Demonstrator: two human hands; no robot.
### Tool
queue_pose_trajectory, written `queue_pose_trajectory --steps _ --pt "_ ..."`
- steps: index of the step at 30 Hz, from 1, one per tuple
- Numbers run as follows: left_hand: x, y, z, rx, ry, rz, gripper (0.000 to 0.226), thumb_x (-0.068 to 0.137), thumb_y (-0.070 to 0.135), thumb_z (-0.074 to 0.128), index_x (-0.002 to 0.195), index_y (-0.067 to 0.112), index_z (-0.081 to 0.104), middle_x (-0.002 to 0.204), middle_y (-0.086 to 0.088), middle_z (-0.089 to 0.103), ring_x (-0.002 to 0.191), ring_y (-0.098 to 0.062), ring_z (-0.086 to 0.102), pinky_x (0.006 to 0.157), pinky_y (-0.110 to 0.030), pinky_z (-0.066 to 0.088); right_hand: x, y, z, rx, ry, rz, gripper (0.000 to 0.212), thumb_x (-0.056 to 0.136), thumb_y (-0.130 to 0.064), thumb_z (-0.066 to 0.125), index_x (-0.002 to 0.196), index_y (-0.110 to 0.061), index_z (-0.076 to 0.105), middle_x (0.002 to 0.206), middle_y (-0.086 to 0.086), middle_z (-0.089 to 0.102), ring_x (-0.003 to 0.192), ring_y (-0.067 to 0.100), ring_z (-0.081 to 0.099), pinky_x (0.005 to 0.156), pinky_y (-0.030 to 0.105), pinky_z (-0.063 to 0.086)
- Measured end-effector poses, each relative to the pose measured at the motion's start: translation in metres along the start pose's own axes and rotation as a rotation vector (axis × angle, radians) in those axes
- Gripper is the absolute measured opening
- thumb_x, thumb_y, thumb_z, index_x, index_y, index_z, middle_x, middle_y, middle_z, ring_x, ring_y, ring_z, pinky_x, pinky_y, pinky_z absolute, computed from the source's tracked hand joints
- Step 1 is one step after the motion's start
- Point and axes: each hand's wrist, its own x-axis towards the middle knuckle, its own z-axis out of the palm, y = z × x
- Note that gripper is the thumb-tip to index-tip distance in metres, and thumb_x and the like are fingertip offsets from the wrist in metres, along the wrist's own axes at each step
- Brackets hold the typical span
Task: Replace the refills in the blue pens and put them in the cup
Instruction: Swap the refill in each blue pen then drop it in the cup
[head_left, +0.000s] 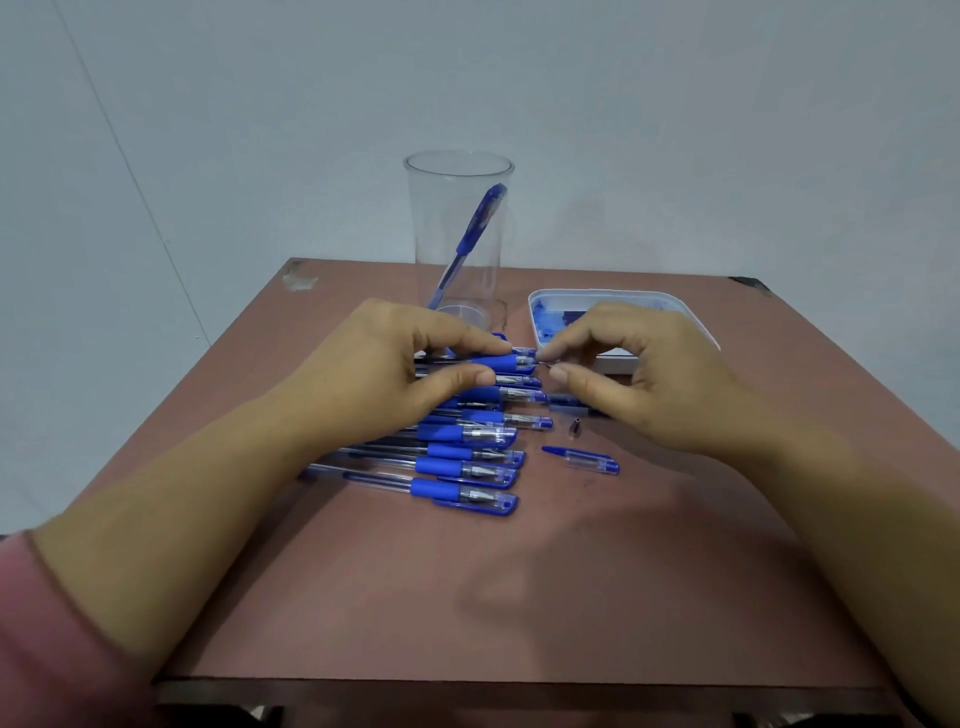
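My left hand (400, 364) pinches a blue pen (506, 362) by its grip, held level above the table. My right hand (623, 358) pinches at the pen's tip end between thumb and forefinger; what it holds there is too small to see clearly. Below the hands lies a row of several blue capped pens (467, 457). A loose pen cap (587, 460) and a small metal tip piece (574, 427) lie to the right of the row. The clear cup (460, 228) stands behind, with one blue pen (475, 234) leaning inside.
A white tray (545, 304) with blue parts sits at the back right, partly behind my right hand. The brown table (467, 597) is small, its front edge close to me. A pale wall stands behind.
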Motion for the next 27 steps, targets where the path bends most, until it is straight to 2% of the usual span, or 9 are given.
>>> queue_pose_trajectory --steps 2,4,7,10,16,18,21,24,27 --pt "0.0 0.0 0.0 -0.009 -0.002 -0.002 0.027 0.08 0.046 0.065 0.106 0.052 0.062 0.088 0.04 0.061 0.088 0.007 0.065 0.077 -0.01 0.048 0.0 0.001 -0.003 -0.003 -0.032 0.015 0.025 0.087 -0.023 0.068 0.103 -0.042 0.065 0.088 -0.021 0.063 0.087 0.006 0.061 0.077 0.01 0.044" --pt "0.0 0.0 0.0 -0.019 0.001 -0.008 0.026 0.079 0.046 0.064 0.103 0.054 0.061 0.087 0.039 0.062 0.087 0.008 0.065 0.076 -0.008 0.046 -0.001 0.005 -0.011 -0.032 -0.066 0.064 0.029 0.085 -0.025 0.067 0.098 -0.05 0.061 0.089 -0.019 0.064 0.085 0.004 0.059 0.075 0.014 0.043" --pt "0.0 -0.001 0.0 -0.022 0.003 -0.004 0.025 0.079 0.045 0.065 0.101 0.055 0.061 0.082 0.045 0.06 0.085 0.014 0.062 0.074 -0.003 0.041 -0.006 0.01 -0.019 -0.02 -0.179 0.143 0.022 0.081 -0.025 0.075 0.092 -0.043 0.068 0.088 -0.022 0.067 0.087 0.0 0.063 0.078 0.023 0.048" --pt "0.0 -0.001 0.0 -0.021 -0.001 -0.002 0.025 0.078 0.047 0.064 0.101 0.057 0.061 0.083 0.047 0.058 0.085 0.016 0.061 0.073 -0.002 0.039 -0.006 0.009 -0.018 -0.076 -0.267 0.151 0.016 0.076 -0.04 0.077 0.092 -0.04 0.073 0.085 -0.016 0.064 0.089 0.003 0.062 0.082 0.03 0.052" --pt "0.001 -0.003 0.001 -0.014 -0.009 0.01 0.026 0.079 0.049 0.063 0.104 0.053 0.063 0.086 0.045 0.06 0.089 0.015 0.061 0.077 -0.003 0.04 -0.002 0.005 -0.013 -0.19 -0.363 0.156 0.012 0.08 -0.038 0.075 0.092 -0.039 0.075 0.085 -0.013 0.06 0.087 0.002 0.054 0.076 0.022 0.045" --pt "0.0 -0.003 0.001 -0.018 -0.005 0.011 0.025 0.079 0.048 0.064 0.104 0.053 0.063 0.087 0.042 0.061 0.088 0.014 0.062 0.076 -0.004 0.04 -0.002 0.005 -0.013 -0.153 -0.327 0.17 0.01 0.081 -0.036 0.075 0.09 -0.038 0.074 0.083 -0.013 0.064 0.083 0.003 0.058 0.074 0.022 0.047" --pt "0.0 -0.002 0.0 -0.005 -0.004 0.012 0.025 0.079 0.048 0.063 0.102 0.057 0.059 0.085 0.039 0.062 0.085 0.013 0.062 0.074 -0.003 0.04 -0.003 0.004 -0.014 0.001 -0.142 0.178 0.01 0.082 -0.027 0.075 0.084 -0.036 0.071 0.078 -0.016 0.069 0.074 0.004 0.064 0.071 0.018 0.051" --pt "0.0 -0.003 -0.001 0.004 0.002 0.008 0.026 0.079 0.046 0.064 0.102 0.057 0.059 0.087 0.038 0.061 0.087 0.012 0.062 0.075 -0.004 0.041 -0.003 -0.001 -0.013 0.016 0.025 0.092 0.017 0.081 -0.017 0.076 0.083 -0.032 0.069 0.076 -0.018 0.069 0.078 0.0 0.065 0.074 0.009 0.047" --pt "0.0 -0.003 0.0 0.005 0.01 0.011 0.025 0.079 0.046 0.064 0.103 0.053 0.061 0.088 0.039 0.061 0.089 0.011 0.063 0.076 -0.006 0.044 -0.003 -0.006 -0.009 0.027 0.109 0.025 0.018 0.082 -0.011 0.075 0.087 -0.027 0.07 0.081 -0.018 0.07 0.08 0.001 0.066 0.077 0.01 0.047"
